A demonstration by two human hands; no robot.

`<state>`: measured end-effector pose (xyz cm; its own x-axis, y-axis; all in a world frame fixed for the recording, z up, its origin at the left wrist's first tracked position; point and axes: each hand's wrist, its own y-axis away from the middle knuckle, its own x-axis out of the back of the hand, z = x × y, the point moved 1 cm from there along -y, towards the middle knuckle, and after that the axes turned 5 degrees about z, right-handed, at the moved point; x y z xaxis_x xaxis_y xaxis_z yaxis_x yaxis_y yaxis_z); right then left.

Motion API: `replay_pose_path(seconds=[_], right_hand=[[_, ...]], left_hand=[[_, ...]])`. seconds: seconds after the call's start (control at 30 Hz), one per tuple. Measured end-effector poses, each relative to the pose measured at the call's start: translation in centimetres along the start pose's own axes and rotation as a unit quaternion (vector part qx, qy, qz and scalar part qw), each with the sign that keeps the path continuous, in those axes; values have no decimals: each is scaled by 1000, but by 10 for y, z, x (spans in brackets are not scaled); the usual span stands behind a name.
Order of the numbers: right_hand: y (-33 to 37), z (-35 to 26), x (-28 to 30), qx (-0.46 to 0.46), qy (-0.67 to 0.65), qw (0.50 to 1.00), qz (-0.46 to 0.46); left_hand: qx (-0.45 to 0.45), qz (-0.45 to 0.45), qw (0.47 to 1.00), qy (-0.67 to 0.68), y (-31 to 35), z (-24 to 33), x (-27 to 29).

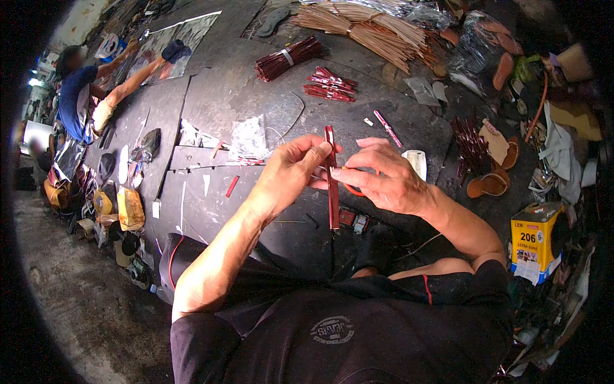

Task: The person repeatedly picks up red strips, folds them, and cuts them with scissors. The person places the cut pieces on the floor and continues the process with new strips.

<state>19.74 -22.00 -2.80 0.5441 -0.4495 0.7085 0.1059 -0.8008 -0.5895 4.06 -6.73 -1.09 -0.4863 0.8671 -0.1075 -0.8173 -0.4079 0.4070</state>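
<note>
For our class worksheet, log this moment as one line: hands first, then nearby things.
left hand: gripping red strip | right hand: touching strip, grip unclear | nearby: tied dark-red bundle, yellow tin

The person wears a black T-shirt (268, 336) with short sleeves (491, 288), plain and dark apart from a faded grey oval emblem (332, 329) with lettering printed on it. The shorts (457, 291) are black too, with a thin red stripe (427, 289) on each leg. The left hand (294, 169), right hand (387, 179) and forearms (220, 259) are bare, each arm uncovered below its sleeve.
</note>
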Motion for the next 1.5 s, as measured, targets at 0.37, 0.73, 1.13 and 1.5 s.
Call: replay_pose_path(seconds=[0.37, 0.73, 1.13, 1.5], right_hand=[[8, -11, -10, -255, -157, 953, 36], [70, 117, -18, -484, -152, 858, 85], [95, 228, -81, -311, 121, 943, 5], [38, 264, -165, -204, 230, 945, -109]], left_hand=[[-36, 103, 993, 43, -7, -6, 2], [16, 77, 997, -20, -5, -10, 8], [12, 56, 993, -107, 8, -15, 36], [6, 91, 976, -197, 25, -12, 53]])
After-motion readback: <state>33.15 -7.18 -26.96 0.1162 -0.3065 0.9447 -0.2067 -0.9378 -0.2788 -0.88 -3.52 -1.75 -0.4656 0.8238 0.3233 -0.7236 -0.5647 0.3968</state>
